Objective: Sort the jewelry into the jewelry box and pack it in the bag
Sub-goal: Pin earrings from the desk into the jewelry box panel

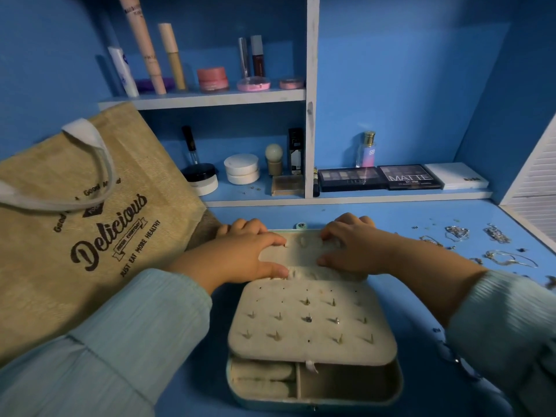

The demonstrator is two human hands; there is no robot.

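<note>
Both the left hand (246,254) and the right hand (350,246) gripped the raised far panel of the open jewelry box (313,332), hiding most of it, while loose jewelry (499,257), too small to identify, lay right of the right hand and the bag (75,230) stood left of the left hand.

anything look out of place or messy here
Yes. Chains and small jewelry pieces lie scattered loose on the blue desk, right of the open jewelry box. A few tiny pieces also sit on the lower shelf.
</note>
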